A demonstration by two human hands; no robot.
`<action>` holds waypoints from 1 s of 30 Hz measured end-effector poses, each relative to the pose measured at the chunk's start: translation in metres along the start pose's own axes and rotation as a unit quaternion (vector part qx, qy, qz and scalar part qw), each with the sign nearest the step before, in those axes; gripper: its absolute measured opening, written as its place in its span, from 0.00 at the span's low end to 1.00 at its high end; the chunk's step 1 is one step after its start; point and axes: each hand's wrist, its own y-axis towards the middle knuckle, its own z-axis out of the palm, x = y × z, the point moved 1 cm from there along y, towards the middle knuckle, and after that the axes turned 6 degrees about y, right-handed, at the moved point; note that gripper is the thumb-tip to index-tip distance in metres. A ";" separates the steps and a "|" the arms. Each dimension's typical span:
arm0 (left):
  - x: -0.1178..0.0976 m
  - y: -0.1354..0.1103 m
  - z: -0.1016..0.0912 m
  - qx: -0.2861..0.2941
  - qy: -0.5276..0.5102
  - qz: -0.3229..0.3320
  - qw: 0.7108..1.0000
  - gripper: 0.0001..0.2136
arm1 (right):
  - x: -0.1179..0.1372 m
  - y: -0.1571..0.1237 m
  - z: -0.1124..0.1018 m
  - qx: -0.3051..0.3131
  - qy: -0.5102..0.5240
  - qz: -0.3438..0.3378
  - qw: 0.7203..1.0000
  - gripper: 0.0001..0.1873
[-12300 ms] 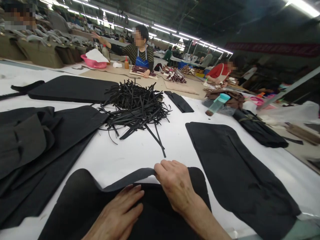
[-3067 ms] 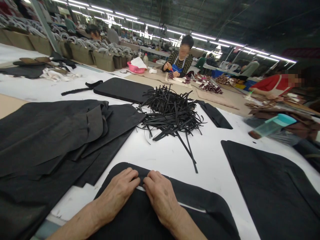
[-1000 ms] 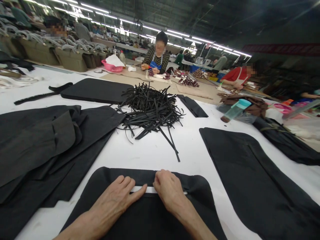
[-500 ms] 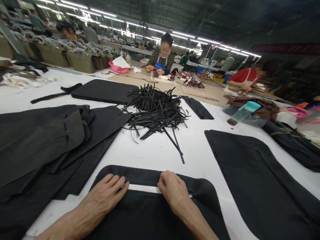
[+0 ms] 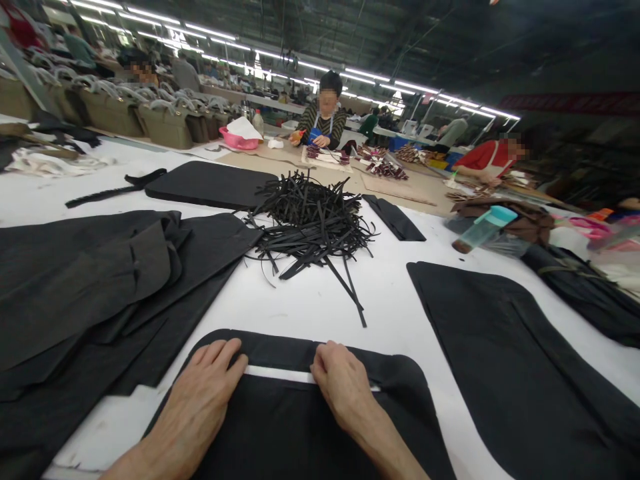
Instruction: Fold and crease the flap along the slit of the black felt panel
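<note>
In front of me lies a black leather-like panel (image 5: 280,433) with rounded corners and a long narrow slot near its far edge. White shows through the slot (image 5: 280,375). My left hand (image 5: 210,380) rests on the left part of the panel, fingers laid over the band beyond the slot and thumb apart. At the slot's right part, my right hand (image 5: 343,380) is closed, with curled fingertips gripping the band of the panel. Its fingertips are partly hidden, so anything small inside them cannot be seen.
Thin black strips (image 5: 315,220) are heaped on the white table (image 5: 300,307). Black sheets (image 5: 100,287) lie left, more black panels (image 5: 500,347) right, and a stack of panels (image 5: 210,183) behind. A turquoise-lidded bottle (image 5: 483,230) lies at the right. Co-workers (image 5: 327,117) sit across the table.
My left hand has slid slightly left along the band, uncovering the slot's left part. My right hand has shifted slightly left and stays closed at the slot.
</note>
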 end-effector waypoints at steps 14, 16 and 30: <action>-0.064 0.013 0.022 -0.070 -0.053 0.110 0.990 0.27 | -0.038 -0.014 -0.002 -0.035 0.148 -0.139 0.979 0.13; -0.065 0.012 0.024 -0.075 -0.050 0.109 0.990 0.27 | -0.055 -0.018 -0.002 -0.048 0.140 -0.148 0.978 0.10; -0.089 0.005 0.036 -0.039 0.045 0.106 0.993 0.21 | -0.082 -0.024 -0.002 -0.073 0.000 -0.077 0.994 0.08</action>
